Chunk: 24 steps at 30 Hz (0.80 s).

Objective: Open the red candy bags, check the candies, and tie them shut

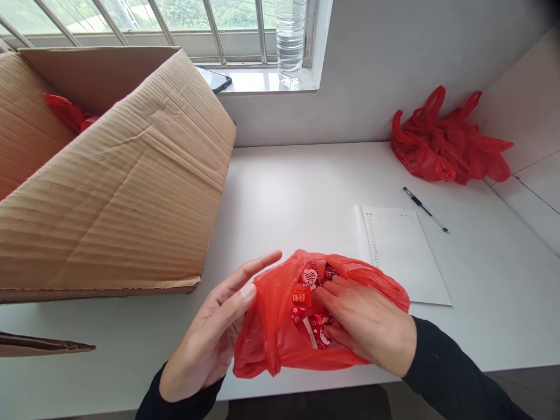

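A red plastic bag [271, 326] lies open on the white table [297, 192] near the front edge. Small red packets [310, 277] with white print show inside it. My left hand [214, 329] pinches the bag's left rim between thumb and forefinger, the other fingers stretched out. My right hand [365, 321] reaches into the bag's mouth, fingers curled among the packets; whether it grips one is hidden.
A large cardboard box [118, 175] leans at the left with red bags [65, 111] inside. A heap of red bags [446, 146] lies back right. A paper sheet [402, 256] and pen [424, 210] lie right of centre. A water bottle [289, 38] and phone [215, 79] rest on the windowsill.
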### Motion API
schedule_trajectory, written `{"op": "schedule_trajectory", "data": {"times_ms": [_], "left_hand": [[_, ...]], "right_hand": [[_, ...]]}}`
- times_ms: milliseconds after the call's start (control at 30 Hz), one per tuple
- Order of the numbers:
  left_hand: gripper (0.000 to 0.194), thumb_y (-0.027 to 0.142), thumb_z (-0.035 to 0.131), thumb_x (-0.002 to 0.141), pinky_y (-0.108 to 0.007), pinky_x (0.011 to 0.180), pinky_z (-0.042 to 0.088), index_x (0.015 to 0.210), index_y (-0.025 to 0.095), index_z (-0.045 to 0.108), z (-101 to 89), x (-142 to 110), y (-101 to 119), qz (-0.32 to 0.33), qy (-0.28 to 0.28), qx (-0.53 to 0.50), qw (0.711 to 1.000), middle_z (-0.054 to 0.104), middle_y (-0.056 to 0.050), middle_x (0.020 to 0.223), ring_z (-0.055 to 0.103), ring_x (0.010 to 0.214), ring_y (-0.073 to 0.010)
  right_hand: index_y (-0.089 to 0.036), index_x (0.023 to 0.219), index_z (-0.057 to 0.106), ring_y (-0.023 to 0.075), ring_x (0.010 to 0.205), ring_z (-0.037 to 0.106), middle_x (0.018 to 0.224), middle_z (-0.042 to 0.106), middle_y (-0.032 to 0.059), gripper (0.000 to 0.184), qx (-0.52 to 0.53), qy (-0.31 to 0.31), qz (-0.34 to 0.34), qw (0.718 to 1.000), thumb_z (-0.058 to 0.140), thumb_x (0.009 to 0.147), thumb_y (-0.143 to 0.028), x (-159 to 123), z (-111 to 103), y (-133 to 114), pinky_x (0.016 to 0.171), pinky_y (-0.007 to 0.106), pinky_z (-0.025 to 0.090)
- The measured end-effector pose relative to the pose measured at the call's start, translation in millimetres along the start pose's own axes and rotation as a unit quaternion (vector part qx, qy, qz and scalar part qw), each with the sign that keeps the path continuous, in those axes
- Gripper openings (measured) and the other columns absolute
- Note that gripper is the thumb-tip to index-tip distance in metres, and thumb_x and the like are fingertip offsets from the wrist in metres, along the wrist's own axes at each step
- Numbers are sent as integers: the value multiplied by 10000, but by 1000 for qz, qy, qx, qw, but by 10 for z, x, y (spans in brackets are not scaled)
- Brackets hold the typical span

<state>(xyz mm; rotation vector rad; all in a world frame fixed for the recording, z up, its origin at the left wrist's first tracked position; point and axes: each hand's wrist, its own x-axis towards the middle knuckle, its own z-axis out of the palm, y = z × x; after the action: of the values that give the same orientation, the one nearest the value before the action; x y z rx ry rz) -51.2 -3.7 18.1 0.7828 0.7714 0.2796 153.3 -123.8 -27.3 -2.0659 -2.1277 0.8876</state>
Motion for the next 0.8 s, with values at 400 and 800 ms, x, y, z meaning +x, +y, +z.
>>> {"op": "schedule_trajectory", "data": {"times_ms": [400,800], "left_hand": [[450,373,656,898,-203,721,542,1340,300,620,27,-24,5,12,-9,-16,1000,737,-62,991,677,794,-147],[483,405,671,872,-235,735,544,1339,296,617,-6,-24,-20,11,11,-4,1000,707,-54,911,670,775,-167]], "right_hand": [[-206,954,589,230,859,576,974,637,29,79,-5,32,-1,999,592,881,-236,131,137,-206,671,361,392],[-169,1034,584,261,802,611,893,658,77,137,-41,79,100,991,473,974,-222,201,121,-204,600,346,362]]}}
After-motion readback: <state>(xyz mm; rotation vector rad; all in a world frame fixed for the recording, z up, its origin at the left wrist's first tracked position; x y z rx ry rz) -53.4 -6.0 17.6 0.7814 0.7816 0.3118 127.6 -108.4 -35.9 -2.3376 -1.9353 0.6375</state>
